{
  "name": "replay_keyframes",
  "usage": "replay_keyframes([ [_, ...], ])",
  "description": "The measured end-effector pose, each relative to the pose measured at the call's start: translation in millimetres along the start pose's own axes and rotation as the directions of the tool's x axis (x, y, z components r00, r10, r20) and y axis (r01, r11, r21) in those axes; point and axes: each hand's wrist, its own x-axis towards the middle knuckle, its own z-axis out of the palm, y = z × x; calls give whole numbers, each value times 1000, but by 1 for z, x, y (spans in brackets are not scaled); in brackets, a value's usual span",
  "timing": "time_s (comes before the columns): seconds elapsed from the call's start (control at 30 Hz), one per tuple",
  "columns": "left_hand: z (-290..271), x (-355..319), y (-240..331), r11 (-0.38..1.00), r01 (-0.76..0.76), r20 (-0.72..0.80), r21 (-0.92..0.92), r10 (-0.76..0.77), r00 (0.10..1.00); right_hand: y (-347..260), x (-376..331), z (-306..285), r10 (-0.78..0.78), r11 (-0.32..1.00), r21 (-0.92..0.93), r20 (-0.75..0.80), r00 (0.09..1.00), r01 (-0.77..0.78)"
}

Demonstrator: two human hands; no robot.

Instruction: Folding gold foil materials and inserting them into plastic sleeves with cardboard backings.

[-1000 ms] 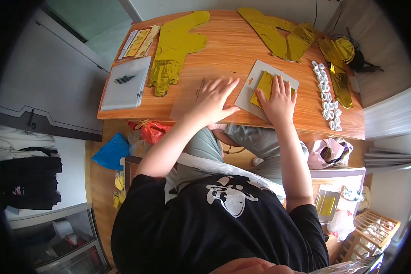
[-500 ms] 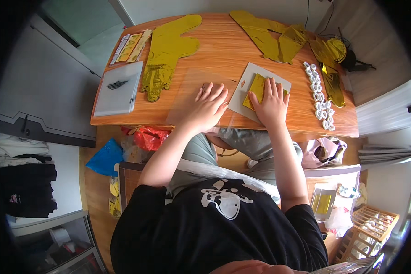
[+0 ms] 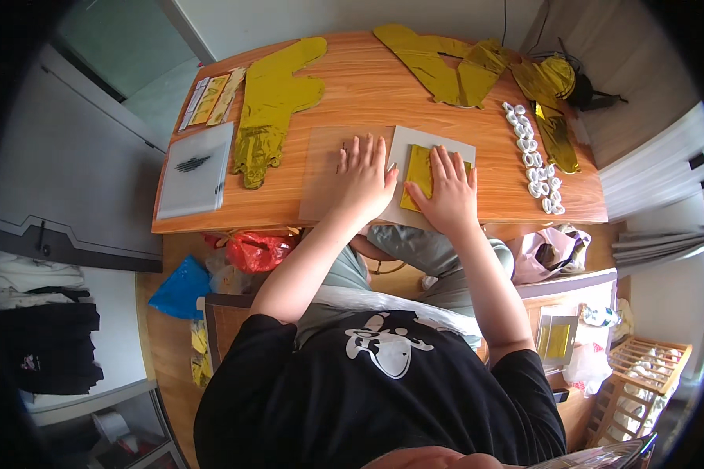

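Observation:
My left hand [image 3: 364,181] lies flat with its fingers spread on a clear plastic sleeve [image 3: 319,168] at the table's near edge. Touching the sleeve's right side is a pale grey card [image 3: 430,137]. On the card lies a folded square of gold foil [image 3: 417,168], partly covered by my right hand [image 3: 447,194], which presses down with its fingers stretched out. Neither hand grips anything.
Flat gold foil balloons [image 3: 270,109] are spread over the wooden table [image 3: 352,86]. Left stands a stack of clear plastic sleeves [image 3: 195,176], with printed strips [image 3: 210,100] behind. Small white rolls [image 3: 533,156] line the right side. Bags, including a red one [image 3: 260,252], sit below the table.
The grey card with the gold foil has turned straighter and shifted left, its edge now against the clear sleeve. Both hands moved along, staying flat. The whole view has also shifted slightly.

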Motion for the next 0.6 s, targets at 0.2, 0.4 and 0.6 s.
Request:
replay_keyframes([
  [0.2,-2,3,8,999,-10,21,51,9,1000,0,0,-2,-11,1000,-14,12,1000,11],
  [0.4,3,5,4,996,-9,-32,92,12,999,-4,-1,-3,19,1000,-3,29,999,-19],
  [0.6,3,6,2,997,-8,-55,73,12,998,-6,3,-2,36,999,-19,39,999,-35],
])
